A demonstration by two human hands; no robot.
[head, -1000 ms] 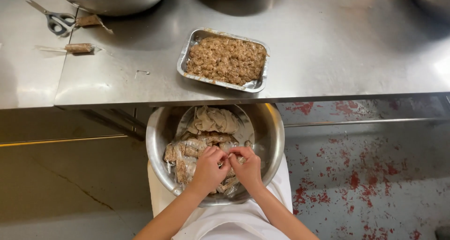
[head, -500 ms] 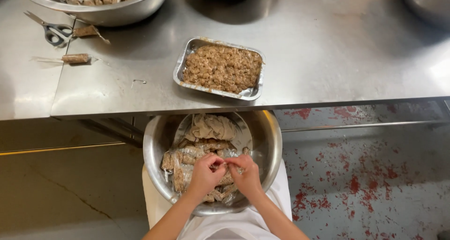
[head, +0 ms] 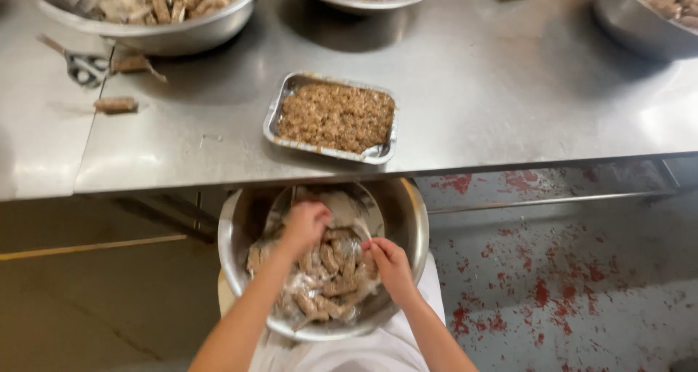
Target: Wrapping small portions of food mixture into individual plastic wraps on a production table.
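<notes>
**Steel bowl of wrapped rolls worked by two bare hands below the counter's edge**

Steel bowl sits on the person's lap, just under the front edge of a stainless counter, and holds a heap of small brown rolls lying in pale, wet-looking wrappers. The left hand reaches into the far side of the bowl, fingers curled down and closed around something in the heap; what exactly it grips cannot be made out. The right hand rests at the near right of the heap, fingers bent and pinching a thin pale strip that runs up toward the left hand.

On the counter directly above the bowl stands a foil tray filled level with brown minced filling. Farther back, a large metal bowl of similar rolls stands at the left, with scissors and a single loose roll beside it. More bowls line the counter's far edge. Red-speckled floor shows at the right.
</notes>
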